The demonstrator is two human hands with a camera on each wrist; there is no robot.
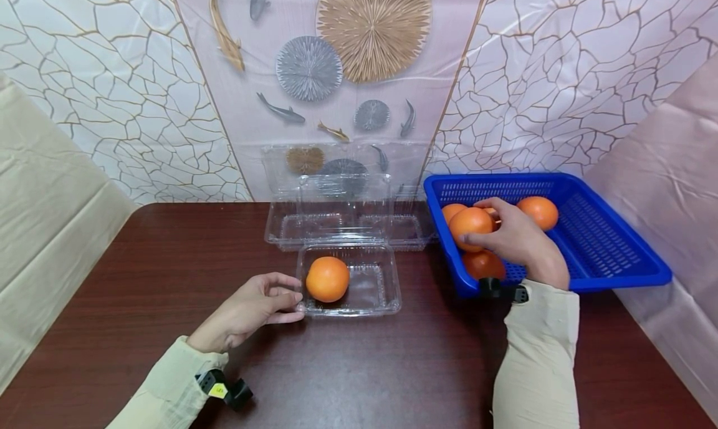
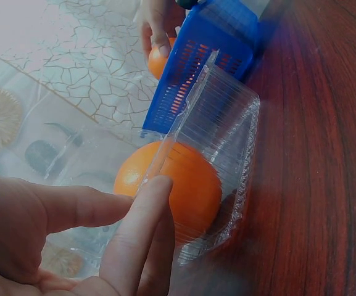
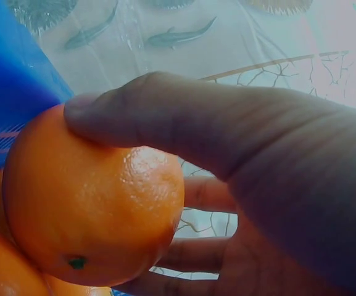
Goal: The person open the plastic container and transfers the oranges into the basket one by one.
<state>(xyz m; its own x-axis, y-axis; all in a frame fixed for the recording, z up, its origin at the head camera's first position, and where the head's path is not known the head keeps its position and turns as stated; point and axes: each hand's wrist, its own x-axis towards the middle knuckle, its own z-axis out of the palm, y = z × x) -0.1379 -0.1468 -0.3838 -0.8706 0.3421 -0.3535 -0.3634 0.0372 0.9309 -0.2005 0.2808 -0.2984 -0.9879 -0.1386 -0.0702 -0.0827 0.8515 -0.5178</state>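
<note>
My left hand [image 1: 255, 307] pinches the left rim of a clear plastic clamshell box [image 1: 367, 307], thumb and forefinger meeting at the edge in the left wrist view. One orange [image 1: 328, 279] sits in the left part of that box, whose lid stands raised behind it. Over the left end of a blue plastic basket [image 1: 622, 254], my right hand [image 1: 513, 236] grips another orange [image 1: 470, 228] between thumb and fingers. The right wrist view shows this orange [image 3: 94, 197] with a small green stem spot and other oranges [image 3: 5, 265] below it.
More oranges lie in the basket, including one orange [image 1: 537, 213] towards its back and another orange [image 1: 483, 265] near the front left corner. Behind the box in use stand more clear plastic containers [image 1: 314, 226], against the patterned backdrop [image 1: 151, 92]. Everything rests on a dark wooden table [image 1: 359, 373].
</note>
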